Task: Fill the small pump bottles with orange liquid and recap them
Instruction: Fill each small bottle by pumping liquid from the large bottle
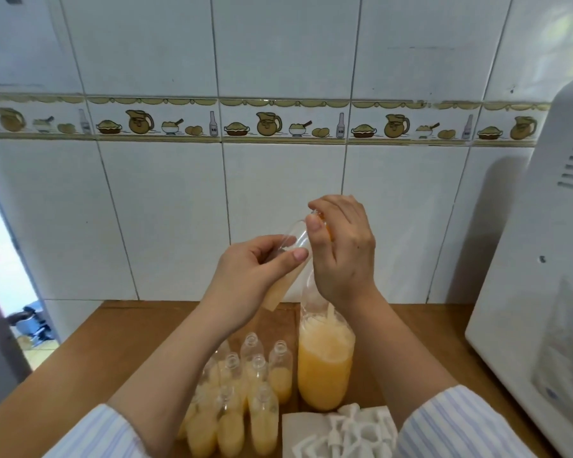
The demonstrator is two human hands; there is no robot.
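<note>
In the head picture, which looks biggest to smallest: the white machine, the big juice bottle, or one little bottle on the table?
1. White machine
2. Big juice bottle
3. Little bottle, right beside the big one, so that comparison is fair.

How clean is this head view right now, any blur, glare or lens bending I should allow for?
Head view: the wide lens bows the tile border and wall lines; the left hand and right hand are fairly sharp, but the clear small bottle they hold is hard to outline; daylight blows out the doorway at left; the white appliance throws a soft shadow on the wall.
</note>
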